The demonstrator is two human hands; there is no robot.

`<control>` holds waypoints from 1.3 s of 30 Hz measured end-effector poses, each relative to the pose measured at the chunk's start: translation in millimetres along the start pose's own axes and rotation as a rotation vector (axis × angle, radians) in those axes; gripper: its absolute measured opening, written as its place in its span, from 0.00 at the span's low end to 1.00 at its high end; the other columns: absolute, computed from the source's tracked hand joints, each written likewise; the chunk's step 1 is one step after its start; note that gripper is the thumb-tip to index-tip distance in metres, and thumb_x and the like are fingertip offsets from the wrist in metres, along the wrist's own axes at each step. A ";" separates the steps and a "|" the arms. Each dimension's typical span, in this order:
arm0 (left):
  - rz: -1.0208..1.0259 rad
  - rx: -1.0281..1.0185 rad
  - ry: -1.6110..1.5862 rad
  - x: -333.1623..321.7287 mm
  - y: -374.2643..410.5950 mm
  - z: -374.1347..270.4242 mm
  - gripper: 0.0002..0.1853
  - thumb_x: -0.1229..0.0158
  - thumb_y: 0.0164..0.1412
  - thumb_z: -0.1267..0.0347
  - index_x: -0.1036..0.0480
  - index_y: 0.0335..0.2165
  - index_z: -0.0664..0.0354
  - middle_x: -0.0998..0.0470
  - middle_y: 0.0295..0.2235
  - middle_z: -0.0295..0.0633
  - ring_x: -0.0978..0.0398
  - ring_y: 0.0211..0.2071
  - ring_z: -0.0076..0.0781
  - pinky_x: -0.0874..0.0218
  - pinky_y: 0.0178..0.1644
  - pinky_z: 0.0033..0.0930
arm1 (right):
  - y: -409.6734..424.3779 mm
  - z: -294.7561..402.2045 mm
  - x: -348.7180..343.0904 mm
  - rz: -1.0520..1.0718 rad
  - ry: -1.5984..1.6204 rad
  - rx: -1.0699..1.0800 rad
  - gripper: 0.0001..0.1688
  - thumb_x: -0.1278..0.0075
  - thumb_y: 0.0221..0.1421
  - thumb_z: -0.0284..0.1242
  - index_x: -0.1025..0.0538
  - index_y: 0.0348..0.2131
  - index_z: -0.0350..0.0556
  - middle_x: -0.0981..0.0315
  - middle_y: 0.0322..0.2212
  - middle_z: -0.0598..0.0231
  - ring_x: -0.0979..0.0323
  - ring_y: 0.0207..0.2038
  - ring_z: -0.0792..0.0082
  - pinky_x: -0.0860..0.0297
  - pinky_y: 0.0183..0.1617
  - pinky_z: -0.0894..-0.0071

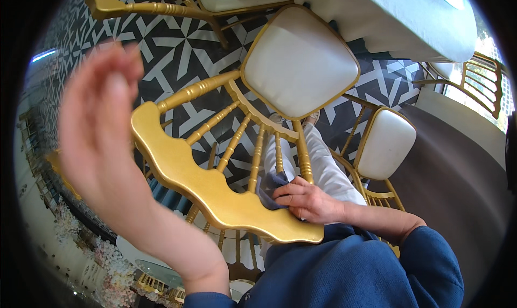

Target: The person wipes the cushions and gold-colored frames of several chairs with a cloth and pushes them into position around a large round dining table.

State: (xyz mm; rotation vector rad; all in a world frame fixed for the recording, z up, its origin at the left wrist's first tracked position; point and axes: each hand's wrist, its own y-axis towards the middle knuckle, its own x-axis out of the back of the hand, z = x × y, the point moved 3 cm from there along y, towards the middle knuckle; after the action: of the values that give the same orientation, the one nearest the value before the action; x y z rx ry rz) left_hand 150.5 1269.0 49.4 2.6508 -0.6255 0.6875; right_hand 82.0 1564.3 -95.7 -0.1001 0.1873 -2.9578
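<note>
A gold chair with a scalloped top rail point(218, 195) and turned spindles point(234, 144) stands before me, its back towards my body. Its white padded seat point(301, 61) points away from me. My right hand point(309, 199) presses a dark blue-grey cloth point(271, 188) against the back, beside the last spindles and just above the right end of the top rail. My left hand point(101, 102) is raised near the rail's left end, blurred, with its fingers loosely curved and nothing seen in it. Whether it touches the chair is not plain.
A table with a white cloth point(387, 17) stands beyond the seat. Another gold chair point(157, 7) is at the upper left, a third point(385, 142) at the right by a brown surface point(440, 182). Pale flowers point(113, 263) show at the lower left, above black-and-white patterned floor tiles point(181, 41).
</note>
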 end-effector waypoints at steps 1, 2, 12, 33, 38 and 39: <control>0.032 -0.001 0.006 0.3 -24.0 0.7 0.14 0.46 0.59 0.76 0.27 0.45 0.67 0.22 0.41 0.47 0.24 0.44 0.34 0.33 0.48 0.32 | 0.9 -18.0 1.7 -0.008 0.009 0.073 0.24 0.48 0.42 0.17 0.26 0.44 0.40 0.31 0.46 0.57 0.34 0.43 0.55 0.32 0.49 0.61; 0.084 0.058 0.119 -2.1 -48.4 0.5 0.15 0.46 0.57 0.76 0.27 0.44 0.67 0.23 0.42 0.47 0.25 0.45 0.36 0.34 0.50 0.36 | 3.2 -40.0 -0.4 -0.017 -0.075 0.053 0.25 0.48 0.41 0.16 0.26 0.44 0.41 0.31 0.47 0.57 0.34 0.44 0.54 0.31 0.48 0.62; 0.372 0.026 0.465 -17.2 -139.3 13.9 0.10 0.44 0.52 0.78 0.26 0.36 0.62 0.22 0.36 0.41 0.24 0.41 0.39 0.46 0.58 0.48 | 49.6 -283.9 49.5 -0.357 -0.503 -0.438 0.19 0.57 0.45 0.18 0.21 0.38 0.46 0.26 0.45 0.61 0.32 0.44 0.47 0.34 0.52 0.58; 0.398 0.095 0.426 -15.9 -134.2 12.8 0.07 0.45 0.53 0.77 0.27 0.34 0.60 0.22 0.33 0.40 0.23 0.37 0.39 0.45 0.55 0.47 | 153.7 -248.2 231.7 -0.767 -0.719 0.008 0.20 0.55 0.47 0.14 0.25 0.42 0.43 0.28 0.45 0.53 0.33 0.46 0.45 0.34 0.50 0.55; 0.385 0.087 0.427 -16.5 -128.3 10.2 0.07 0.44 0.53 0.77 0.26 0.33 0.60 0.21 0.33 0.39 0.23 0.36 0.37 0.45 0.54 0.43 | 225.5 -302.6 284.3 -0.774 -1.037 -0.259 0.23 0.52 0.46 0.18 0.26 0.45 0.47 0.35 0.54 0.57 0.37 0.53 0.49 0.35 0.55 0.58; 0.384 0.099 0.429 -16.9 -128.5 9.4 0.06 0.44 0.53 0.77 0.26 0.33 0.60 0.21 0.32 0.39 0.23 0.36 0.38 0.44 0.54 0.44 | 239.8 -307.2 273.9 -0.755 -1.071 -0.391 0.23 0.51 0.46 0.19 0.26 0.45 0.47 0.36 0.54 0.58 0.37 0.54 0.50 0.35 0.55 0.59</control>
State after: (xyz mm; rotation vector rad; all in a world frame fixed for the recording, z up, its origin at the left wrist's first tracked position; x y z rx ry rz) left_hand 203.6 1379.8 6.8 2.3657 -0.9955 1.3778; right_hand -170.0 1317.7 -416.0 -2.0975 0.6531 -2.9196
